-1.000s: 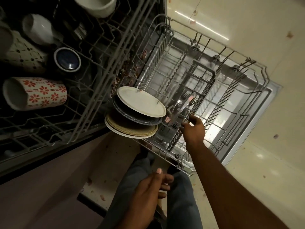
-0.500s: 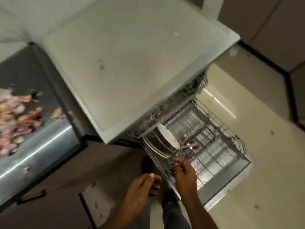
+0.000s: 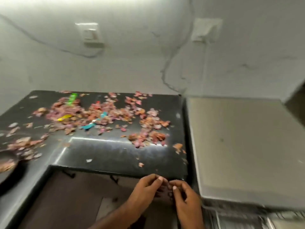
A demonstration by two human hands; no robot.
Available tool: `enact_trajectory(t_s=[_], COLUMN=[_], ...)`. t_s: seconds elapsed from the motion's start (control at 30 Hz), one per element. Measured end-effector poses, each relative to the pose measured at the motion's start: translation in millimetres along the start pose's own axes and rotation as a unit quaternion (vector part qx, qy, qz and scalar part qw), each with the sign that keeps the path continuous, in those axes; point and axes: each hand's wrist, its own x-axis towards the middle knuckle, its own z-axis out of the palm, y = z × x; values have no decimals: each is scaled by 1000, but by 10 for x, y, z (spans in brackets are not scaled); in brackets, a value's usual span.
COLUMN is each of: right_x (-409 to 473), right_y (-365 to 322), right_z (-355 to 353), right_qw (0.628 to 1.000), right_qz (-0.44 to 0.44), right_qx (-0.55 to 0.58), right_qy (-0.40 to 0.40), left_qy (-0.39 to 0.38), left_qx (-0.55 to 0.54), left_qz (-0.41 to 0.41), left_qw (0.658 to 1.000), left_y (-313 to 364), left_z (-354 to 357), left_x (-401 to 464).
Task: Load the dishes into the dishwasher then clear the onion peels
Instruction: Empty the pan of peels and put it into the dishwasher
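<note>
Pink and brown onion peels (image 3: 102, 116) lie scattered across the black countertop (image 3: 115, 152), thickest at its back and left. Among them are small green (image 3: 72, 98), yellow (image 3: 65, 117) and teal (image 3: 94, 123) scraps. My left hand (image 3: 145, 190) and my right hand (image 3: 186, 199) hang close together just below the counter's front edge, fingertips nearly touching, nothing visibly held. The dishwasher's grey top (image 3: 244, 146) sits to the right of the counter. A strip of its wire rack (image 3: 239, 219) shows at the bottom right, blurred.
A dark round pan (image 3: 9, 171) with peels in it sits at the counter's left edge. Behind stands a white wall with two switch plates (image 3: 90, 34) and loose cables (image 3: 166, 70). Brown cabinet fronts (image 3: 66, 200) are below the counter.
The view has swung up from the open dishwasher rack to the counter. My right hand has left the rack and come next to my left hand, both empty.
</note>
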Motion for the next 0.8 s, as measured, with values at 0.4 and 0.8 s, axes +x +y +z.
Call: enact_trajectory(t_s=[0.4, 0.8], right_x=[1205, 1750], right_y=[-1318, -1629], right_z=[2234, 3500], right_qw=[912, 702], right_qz=[-202, -179], right_qx=[-227, -577], right_qy=[-277, -377], left_qy=[298, 486], left_qx=[-107, 464], left_qz=[51, -123], left_qw=[947, 730], left_y=[178, -84], left_z=[-2453, -4681], left_x=[54, -437])
